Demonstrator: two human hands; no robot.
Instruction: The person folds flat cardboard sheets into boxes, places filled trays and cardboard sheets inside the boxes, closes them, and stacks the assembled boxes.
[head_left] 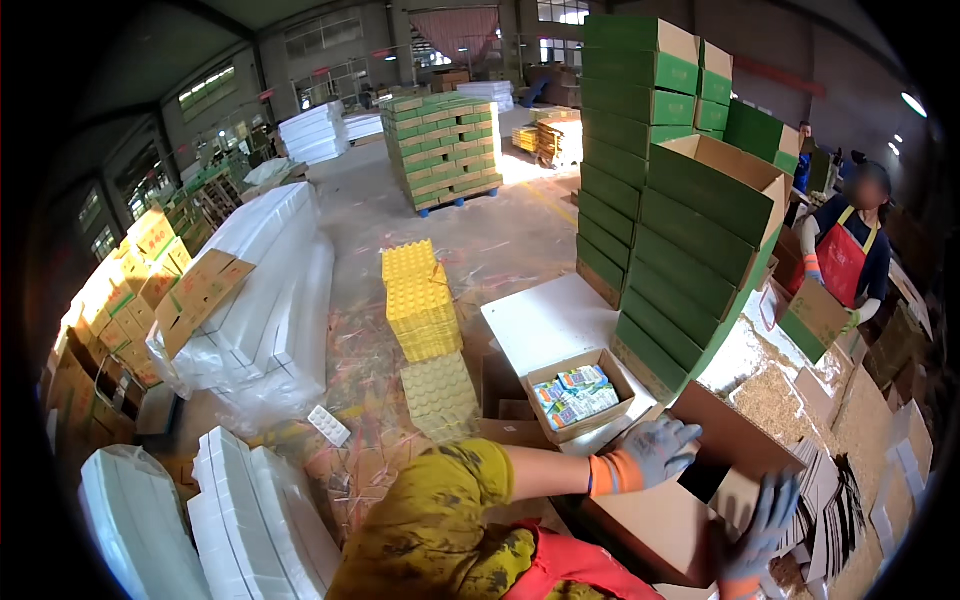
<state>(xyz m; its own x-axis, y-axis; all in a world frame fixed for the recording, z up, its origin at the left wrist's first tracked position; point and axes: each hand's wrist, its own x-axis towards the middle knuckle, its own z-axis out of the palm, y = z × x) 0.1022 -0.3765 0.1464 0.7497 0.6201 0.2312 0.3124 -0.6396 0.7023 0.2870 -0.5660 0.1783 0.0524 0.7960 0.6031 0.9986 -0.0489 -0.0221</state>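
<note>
An open cardboard box (655, 515) stands in front of me, brown inside, its flaps raised. My left hand (660, 450), in a grey glove with an orange cuff, reaches across its far left side with fingers stretched out. At the box's right side my right hand (762, 525), gloved alike, has its fingers spread near a flap. Neither hand appears to grip anything. Just beyond my left hand, a smaller open carton (607, 420) holds several small blue-and-white packets (576, 396) on a white board (540, 325).
Tall stacks of green cartons (690, 240) rise beyond the box. Flat cardboard pieces (820, 500) lie at right. Yellow moulded trays (420, 305) are piled on the floor, with white wrapped foam blocks (265, 290) at left. A co-worker in a red apron (842, 260) handles a green carton (813, 318).
</note>
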